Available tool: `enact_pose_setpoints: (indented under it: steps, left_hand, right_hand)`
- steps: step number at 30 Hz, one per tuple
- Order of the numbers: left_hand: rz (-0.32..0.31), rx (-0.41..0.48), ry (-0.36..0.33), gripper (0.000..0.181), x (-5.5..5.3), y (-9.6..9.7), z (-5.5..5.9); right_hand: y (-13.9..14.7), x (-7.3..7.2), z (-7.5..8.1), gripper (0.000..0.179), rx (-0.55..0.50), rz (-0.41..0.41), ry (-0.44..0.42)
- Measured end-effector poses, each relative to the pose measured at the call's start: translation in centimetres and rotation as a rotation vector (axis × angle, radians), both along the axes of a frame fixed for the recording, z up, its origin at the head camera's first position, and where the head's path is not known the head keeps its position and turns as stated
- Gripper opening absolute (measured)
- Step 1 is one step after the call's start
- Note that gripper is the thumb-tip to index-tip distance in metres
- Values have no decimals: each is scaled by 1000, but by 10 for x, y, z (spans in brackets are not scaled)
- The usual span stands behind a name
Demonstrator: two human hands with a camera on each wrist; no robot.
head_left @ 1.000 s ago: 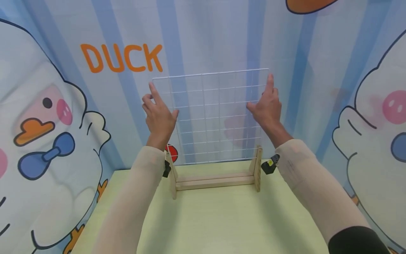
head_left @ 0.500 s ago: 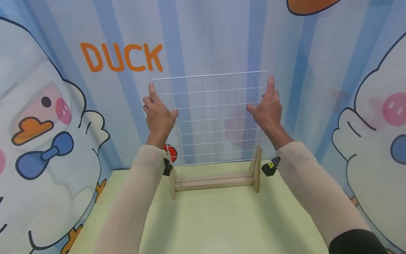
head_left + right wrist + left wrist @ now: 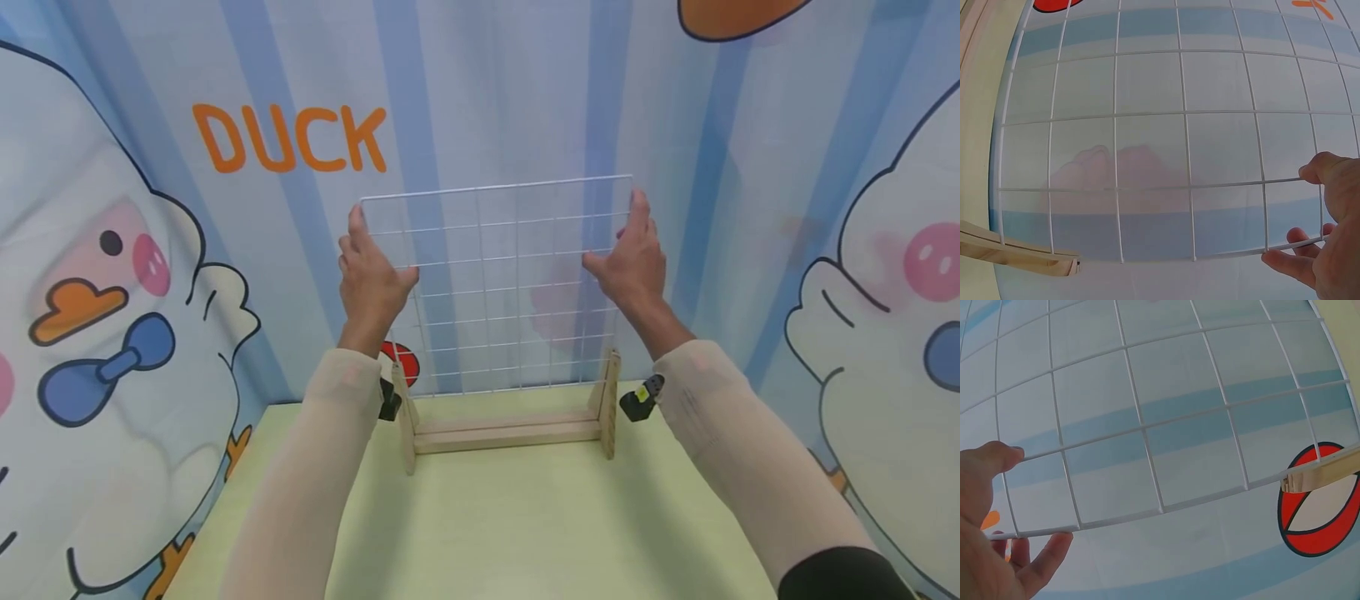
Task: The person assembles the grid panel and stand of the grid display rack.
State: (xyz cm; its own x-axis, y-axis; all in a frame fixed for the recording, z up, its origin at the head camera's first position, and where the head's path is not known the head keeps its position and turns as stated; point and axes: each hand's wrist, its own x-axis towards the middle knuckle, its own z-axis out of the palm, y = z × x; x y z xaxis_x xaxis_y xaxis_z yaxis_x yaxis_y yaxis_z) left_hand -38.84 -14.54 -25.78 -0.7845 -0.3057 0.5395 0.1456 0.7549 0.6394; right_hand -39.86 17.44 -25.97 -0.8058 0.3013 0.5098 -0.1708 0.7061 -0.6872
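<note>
Both hands hold a white wire grid panel (image 3: 495, 187) upright by its two side edges. The left hand (image 3: 371, 283) grips the left side, and in the left wrist view its thumb lies on a wire while its fingers curl round the edge bar. At the opposite side the right hand (image 3: 636, 262) pinches the edge in the same way, with its thumb (image 3: 1321, 167) at a cross wire. The panel's lower corners sit at the slanted end posts of a wooden stand (image 3: 510, 437). In the right wrist view one post (image 3: 1035, 259) overlaps the panel's edge.
The stand rests on a pale yellow-green table (image 3: 555, 525). Behind it hangs a blue striped curtain (image 3: 495, 100) with duck prints. Black devices, one at the left cuff (image 3: 390, 402) and another at the right cuff (image 3: 640, 402), hang near the stand's posts.
The grid panel has come down slightly, its top edge lower against the curtain. Both hands have sunk with it, still holding its sides. The stand has stayed in place.
</note>
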Motion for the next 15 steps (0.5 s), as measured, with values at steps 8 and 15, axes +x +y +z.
enact_pose_setpoints:
  steps: [8, 15]
  left_hand:
    - [-12, -32, 4, 111, 0, 1, -8]
    - [-17, -40, 20, 111, -1, 1, -18]
  right_hand:
    - [1, 0, -11, 103, -15, 4, -2]
    - [2, 0, -21, 104, -19, 6, 2]
